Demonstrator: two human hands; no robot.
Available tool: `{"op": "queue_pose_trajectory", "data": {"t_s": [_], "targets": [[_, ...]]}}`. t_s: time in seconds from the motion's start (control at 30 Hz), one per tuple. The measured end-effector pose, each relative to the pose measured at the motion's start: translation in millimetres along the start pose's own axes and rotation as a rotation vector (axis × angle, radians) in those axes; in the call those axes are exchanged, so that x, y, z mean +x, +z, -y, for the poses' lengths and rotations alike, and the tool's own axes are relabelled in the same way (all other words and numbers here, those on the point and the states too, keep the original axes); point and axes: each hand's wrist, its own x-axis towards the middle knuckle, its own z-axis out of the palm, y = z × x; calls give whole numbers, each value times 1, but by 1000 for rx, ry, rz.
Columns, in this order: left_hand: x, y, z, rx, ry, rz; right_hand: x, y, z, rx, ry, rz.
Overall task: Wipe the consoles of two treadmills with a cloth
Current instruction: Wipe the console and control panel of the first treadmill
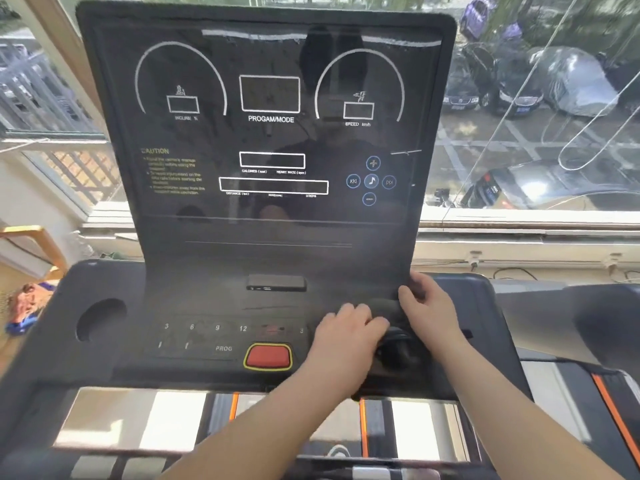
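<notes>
A black treadmill console (270, 140) fills the view, with an upright display panel and a flat button deck (207, 337) below it. A dark cloth (389, 308) lies bunched on the right side of the deck. My left hand (346, 327) rests on the cloth with its fingers curled over it. My right hand (427, 301) grips the cloth's right end near the lower right corner of the display panel. Part of the cloth hangs dark below my hands.
A red stop button (268, 355) sits at the deck's centre front. A round cup holder (100, 318) is on the left. A second treadmill (588, 341) stands to the right. A window (536, 98) with parked cars outside lies behind.
</notes>
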Motion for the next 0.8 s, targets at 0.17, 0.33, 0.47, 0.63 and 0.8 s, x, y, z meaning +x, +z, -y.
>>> {"op": "queue_pose_trajectory", "data": {"t_s": [0.17,0.33,0.47,0.63,0.8], "targets": [[-9,-10,1,50,82,60,-2,16,13,43,85,-143],[-14,-37,36,-2,110,139,-16,33,36,-23,111,-191],[-33,-52,74,-34,-4,138,-34,54,51,57,127,-309],[-76,-44,152,-48,-74,4,-55,101,59,-187,62,-441],[-115,-46,222,-83,-152,-124,-73,140,70,-284,-104,-387]]}}
